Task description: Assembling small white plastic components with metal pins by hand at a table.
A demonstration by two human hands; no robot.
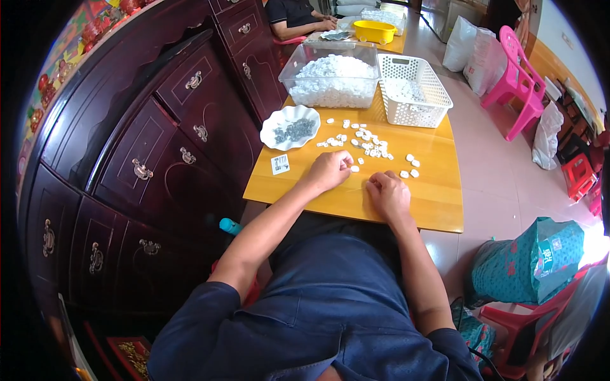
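My left hand rests over the wooden table with its fingers curled and pressed together. Right by its fingertips lies a small white plastic piece; whether the fingers grip a piece is too small to tell. My right hand is closed near the table's front edge, and its fingers hide whatever may be in them. Beyond both hands, several white plastic pieces with dark holes lie loosely scattered. A few similar white pieces sit apart to the right. A scalloped white dish at the left holds small dark grey parts.
A clear plastic bin heaped with white pieces stands at the back of the table, beside a white perforated basket. A printed card lies at left. Further back, another person sits near a yellow tub. Dark cabinets flank the left.
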